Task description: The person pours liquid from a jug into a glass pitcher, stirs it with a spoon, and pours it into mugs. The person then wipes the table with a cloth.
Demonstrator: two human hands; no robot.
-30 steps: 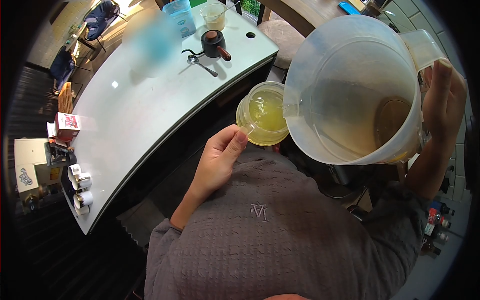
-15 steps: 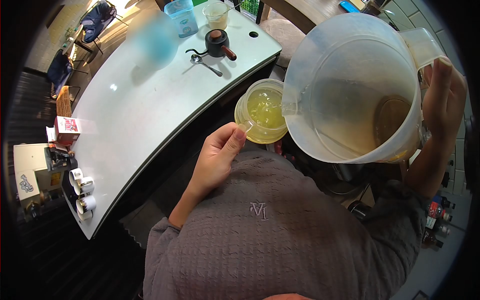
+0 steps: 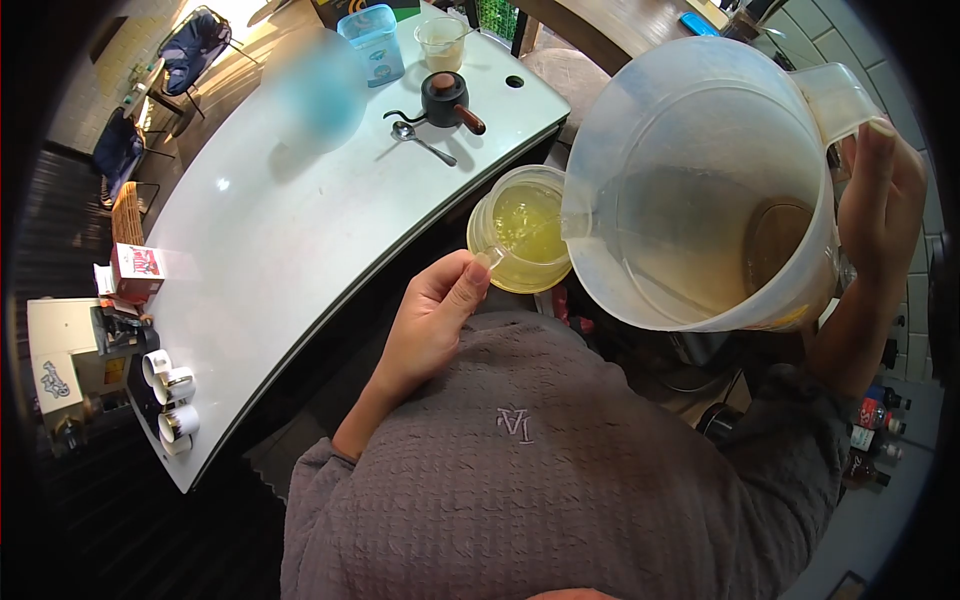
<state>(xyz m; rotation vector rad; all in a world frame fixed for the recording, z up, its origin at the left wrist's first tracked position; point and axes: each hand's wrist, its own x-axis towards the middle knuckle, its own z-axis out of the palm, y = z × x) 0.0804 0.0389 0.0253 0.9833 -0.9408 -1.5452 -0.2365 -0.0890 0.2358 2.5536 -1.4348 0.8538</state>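
Note:
My left hand is closed on the handle of a small clear measuring jug, which holds a bubbly yellow-green liquid. Tilted over it is a large translucent plastic pitcher, its spout at the jug's rim. A thin stream runs from the spout into the jug. My right hand grips the pitcher's handle at the far right; some of its fingers are hidden behind the handle. A little cloudy liquid appears to lie low in the pitcher.
A white curved counter carries a small black pot with a wooden handle, a spoon, a blue tub, a clear cup, several mugs and a red box. Bottles stand at lower right.
The view has shifted slightly, so the counter and its things sit a little lower and further right. Both hands keep their holds, and the pitcher remains tilted over the jug.

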